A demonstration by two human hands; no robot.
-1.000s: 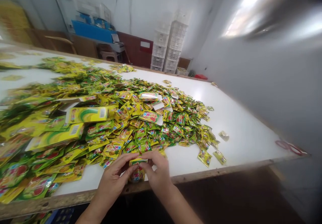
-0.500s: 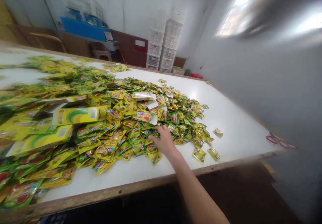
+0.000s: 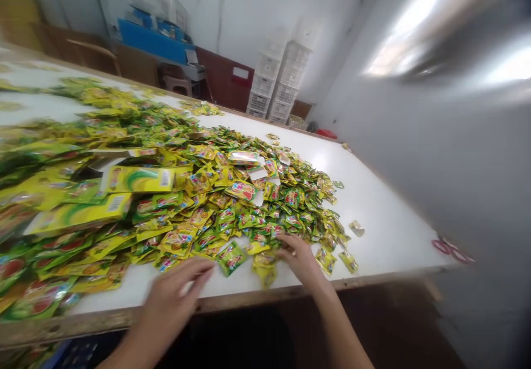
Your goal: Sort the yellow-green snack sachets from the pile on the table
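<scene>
A large heap of small yellow and green sachets (image 3: 199, 214) with fruit pictures covers much of the white table. At the heap's near edge, my right hand (image 3: 302, 259) touches sachets, thumb and fingers apart with nothing seen between them. A yellow sachet (image 3: 264, 272), blurred, lies just left of that hand. My left hand (image 3: 176, 289), also a little blurred, hovers over the table's near edge. Its fingers reach forward with the thumb apart, and no item shows in it. Beyond its fingertips lies a green sachet (image 3: 231, 258).
Yellow boxes (image 3: 139, 179) and small opened cartons (image 3: 244, 191) lie on the heap. Red-handled scissors (image 3: 452, 249) rest at the table's right corner. White stacked crates (image 3: 286, 84) and a blue surface (image 3: 155, 42) stand behind the table (image 3: 385, 219).
My left hand has come into view from below. My right hand has drawn back and to the right, nearer the table edge. The green sachet now lies apart from the heap's edge.
</scene>
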